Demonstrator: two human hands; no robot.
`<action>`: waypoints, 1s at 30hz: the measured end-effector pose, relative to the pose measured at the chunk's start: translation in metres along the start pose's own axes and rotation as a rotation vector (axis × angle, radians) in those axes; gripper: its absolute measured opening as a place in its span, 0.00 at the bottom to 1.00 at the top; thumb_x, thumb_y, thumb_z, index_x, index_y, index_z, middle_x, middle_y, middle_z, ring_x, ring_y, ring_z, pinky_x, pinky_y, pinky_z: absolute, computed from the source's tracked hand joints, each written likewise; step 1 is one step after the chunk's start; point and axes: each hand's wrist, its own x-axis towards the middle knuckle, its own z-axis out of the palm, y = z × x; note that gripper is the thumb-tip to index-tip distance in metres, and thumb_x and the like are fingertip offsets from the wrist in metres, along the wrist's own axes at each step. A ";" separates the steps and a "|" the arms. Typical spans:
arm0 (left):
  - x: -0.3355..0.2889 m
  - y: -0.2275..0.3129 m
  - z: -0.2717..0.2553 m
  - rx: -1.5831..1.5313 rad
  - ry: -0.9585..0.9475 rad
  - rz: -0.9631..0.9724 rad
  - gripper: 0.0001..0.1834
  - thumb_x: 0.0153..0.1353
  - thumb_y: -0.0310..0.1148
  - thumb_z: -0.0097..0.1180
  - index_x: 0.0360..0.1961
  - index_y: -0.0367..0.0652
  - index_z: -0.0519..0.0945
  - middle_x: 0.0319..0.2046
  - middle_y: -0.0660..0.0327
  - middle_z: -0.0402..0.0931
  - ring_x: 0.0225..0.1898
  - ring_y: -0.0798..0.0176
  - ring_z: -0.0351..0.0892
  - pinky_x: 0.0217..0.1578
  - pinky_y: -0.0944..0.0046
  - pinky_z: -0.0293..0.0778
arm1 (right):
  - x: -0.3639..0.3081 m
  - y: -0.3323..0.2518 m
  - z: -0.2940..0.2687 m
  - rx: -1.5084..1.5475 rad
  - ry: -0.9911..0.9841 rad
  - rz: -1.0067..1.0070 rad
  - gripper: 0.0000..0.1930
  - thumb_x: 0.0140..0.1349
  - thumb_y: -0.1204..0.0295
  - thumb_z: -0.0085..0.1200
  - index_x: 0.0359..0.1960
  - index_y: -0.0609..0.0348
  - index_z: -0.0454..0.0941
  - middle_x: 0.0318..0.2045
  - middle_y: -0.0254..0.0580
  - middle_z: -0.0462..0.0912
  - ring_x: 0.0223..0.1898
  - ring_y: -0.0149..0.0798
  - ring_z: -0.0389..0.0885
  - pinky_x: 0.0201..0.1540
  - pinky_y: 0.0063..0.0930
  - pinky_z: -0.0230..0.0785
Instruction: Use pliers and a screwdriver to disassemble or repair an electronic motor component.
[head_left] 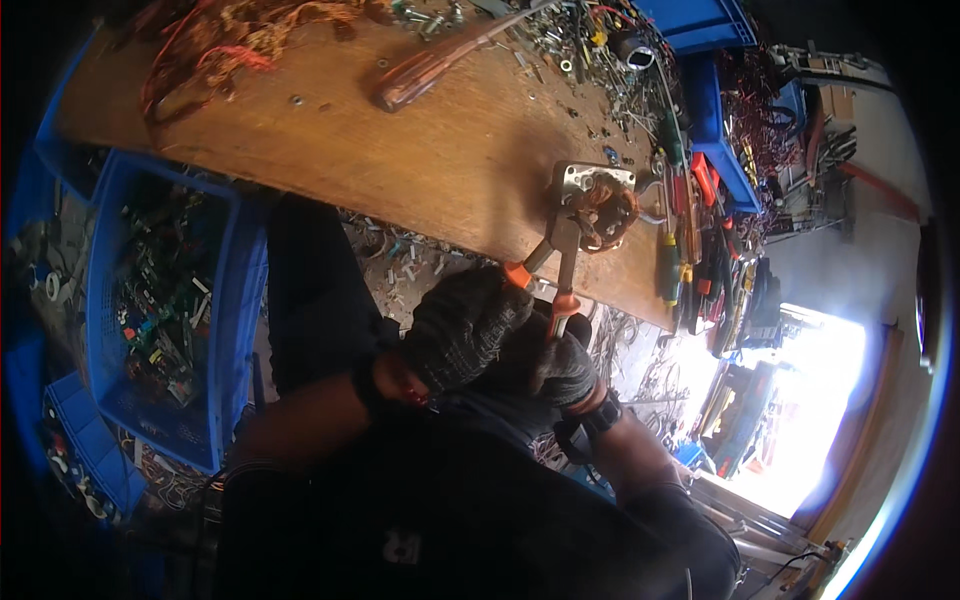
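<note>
Both my hands wear dark knit gloves and work a pair of orange-handled cutters [566, 250] at the near edge of the wooden table. My left hand [468, 328] is closed round the left handle, my right hand [566, 372] round the right one. The handles stand apart in a V. Metal jaws reach up to a small motor part [606, 208] with brown copper windings and a pale metal plate, lying on the tabletop. The jaw tips are against or among the windings; what lies between them is hidden.
On the wooden table [330, 160] lie a brown bar [440, 65], copper wire [265, 40] and scattered metal bits. Hand tools [690, 210] and blue bins [722, 140] line its right side. A blue crate [228, 330] of scrap stands at left; bright light enters at right.
</note>
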 end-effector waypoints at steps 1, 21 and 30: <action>0.002 0.001 -0.003 -0.032 -0.005 -0.021 0.27 0.81 0.50 0.43 0.67 0.41 0.77 0.48 0.42 0.82 0.33 0.49 0.82 0.28 0.50 0.78 | -0.003 0.005 -0.005 -0.028 0.047 -0.010 0.25 0.68 0.63 0.69 0.61 0.60 0.77 0.47 0.41 0.84 0.44 0.37 0.82 0.51 0.32 0.75; 0.097 0.003 -0.097 -0.832 -0.674 -0.459 0.26 0.67 0.46 0.68 0.59 0.42 0.79 0.49 0.53 0.83 0.45 0.49 0.87 0.51 0.53 0.81 | 0.022 0.035 -0.006 -0.011 0.087 0.019 0.20 0.77 0.71 0.58 0.66 0.62 0.73 0.58 0.45 0.82 0.59 0.41 0.83 0.65 0.38 0.77; 0.056 0.003 -0.058 -0.265 -0.360 -0.130 0.22 0.70 0.45 0.62 0.56 0.41 0.82 0.39 0.51 0.85 0.39 0.48 0.86 0.42 0.49 0.82 | 0.036 0.044 0.019 -0.425 0.191 -0.202 0.17 0.78 0.67 0.56 0.62 0.63 0.77 0.56 0.44 0.85 0.60 0.45 0.84 0.66 0.41 0.77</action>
